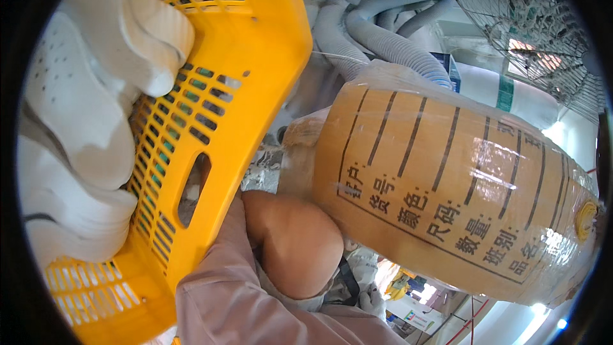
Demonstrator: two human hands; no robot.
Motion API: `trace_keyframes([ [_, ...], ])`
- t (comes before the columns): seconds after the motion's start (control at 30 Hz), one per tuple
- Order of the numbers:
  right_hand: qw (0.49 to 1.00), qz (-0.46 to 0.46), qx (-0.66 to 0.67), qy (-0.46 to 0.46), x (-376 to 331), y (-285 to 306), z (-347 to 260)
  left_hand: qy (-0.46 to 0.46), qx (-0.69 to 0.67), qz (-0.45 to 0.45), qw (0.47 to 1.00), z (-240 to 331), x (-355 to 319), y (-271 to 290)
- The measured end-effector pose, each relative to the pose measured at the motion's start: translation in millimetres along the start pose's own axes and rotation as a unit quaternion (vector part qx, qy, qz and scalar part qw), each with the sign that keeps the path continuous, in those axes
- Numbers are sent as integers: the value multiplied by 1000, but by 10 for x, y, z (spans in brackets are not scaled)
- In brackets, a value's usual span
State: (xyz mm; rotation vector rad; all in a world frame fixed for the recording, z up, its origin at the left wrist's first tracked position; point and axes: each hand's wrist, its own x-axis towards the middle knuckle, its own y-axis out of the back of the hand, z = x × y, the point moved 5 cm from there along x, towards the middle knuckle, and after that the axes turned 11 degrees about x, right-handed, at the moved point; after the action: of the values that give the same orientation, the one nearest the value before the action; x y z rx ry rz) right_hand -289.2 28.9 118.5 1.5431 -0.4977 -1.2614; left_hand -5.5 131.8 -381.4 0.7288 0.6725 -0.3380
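A yellow plastic crate (255,89) tilts steeply across the left side, with slotted walls and an oval handle hole. Several white shoe soles (83,102) lie in it, some dotted with small holes. A pinkish sleeve (223,275) rises from the lower edge and passes behind the crate's rim. Beside it, a rounded patch of bare skin (300,243) shows; I cannot tell which body part it is. Neither of my hands shows clearly, and whatever they touch is hidden.
A brown, film-wrapped bundle (440,185) with a printed form fills the right, a yellow ring (585,220) at its end. Behind are grey corrugated hoses (396,45), a dusty wire-guard fan (543,32) and a white cylinder with a green band (504,92).
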Motion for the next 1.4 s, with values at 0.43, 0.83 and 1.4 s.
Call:
trace_keyframes([
  [0.43, 973, -58, -4, 221, 414, 59, 305, -95, 52, 352, 930, -1563, -1722, 2309],
  [0.83, 908, -48, -124, 398, 968, -41, 401, 28, 111, 223, 968, -2000, -5790, 4441],
  [1.4, 747, -22, -206, 632, 1136, -76, 630, 120, 206, 129, 963, -3059, -4481, 2934],
])
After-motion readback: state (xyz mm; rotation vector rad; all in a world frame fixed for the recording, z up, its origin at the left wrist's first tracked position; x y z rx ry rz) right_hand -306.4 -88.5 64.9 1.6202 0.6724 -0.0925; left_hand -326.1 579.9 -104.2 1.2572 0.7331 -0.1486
